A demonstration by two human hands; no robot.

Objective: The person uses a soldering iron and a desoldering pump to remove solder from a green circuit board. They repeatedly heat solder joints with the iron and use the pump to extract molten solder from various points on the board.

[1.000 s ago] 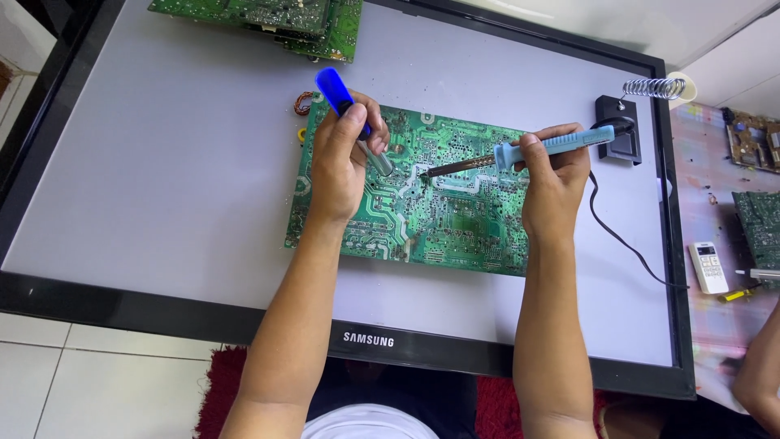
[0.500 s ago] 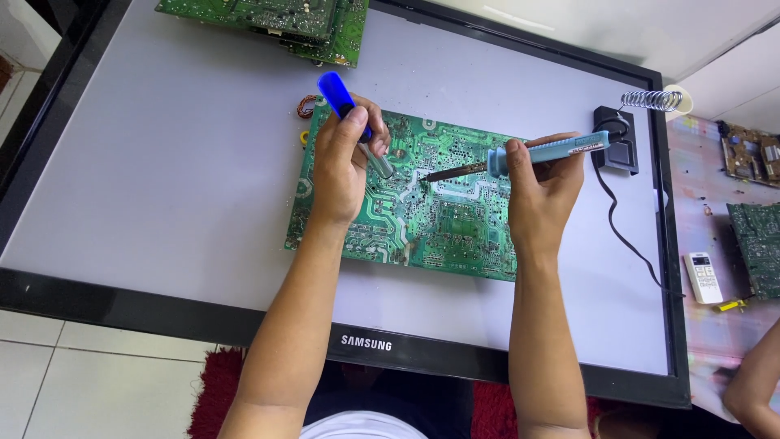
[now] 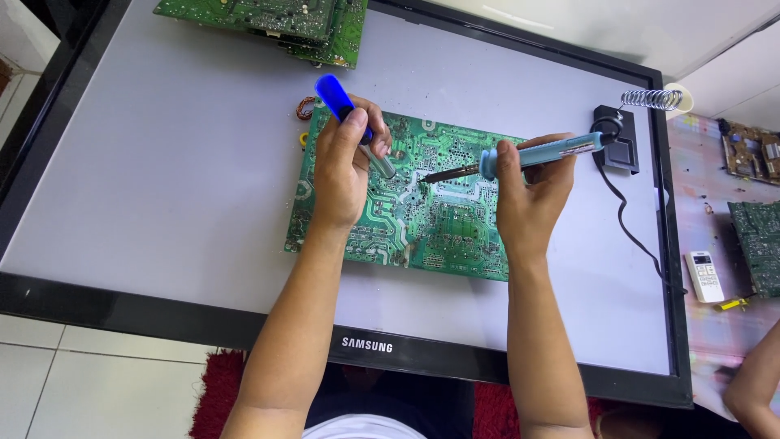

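A green circuit board (image 3: 439,219) lies solder side up on a flat screen panel (image 3: 162,162). My left hand (image 3: 345,167) grips a blue desoldering pump (image 3: 335,96), whose grey nozzle points down at the board. My right hand (image 3: 528,195) holds a light-blue soldering iron (image 3: 540,152), its dark tip touching the board close to the pump's nozzle. The iron's black cord runs off to the right.
More green circuit boards (image 3: 276,20) are stacked at the panel's top edge. A black soldering stand with a coil spring (image 3: 621,142) sits at the right. On the side table lie a small white remote (image 3: 705,276) and other boards (image 3: 760,240). Another person's arm (image 3: 756,382) shows bottom right.
The view has shifted slightly. My right hand and the iron have drifted a little leftward on the board; the left hand keeps the pump in place.
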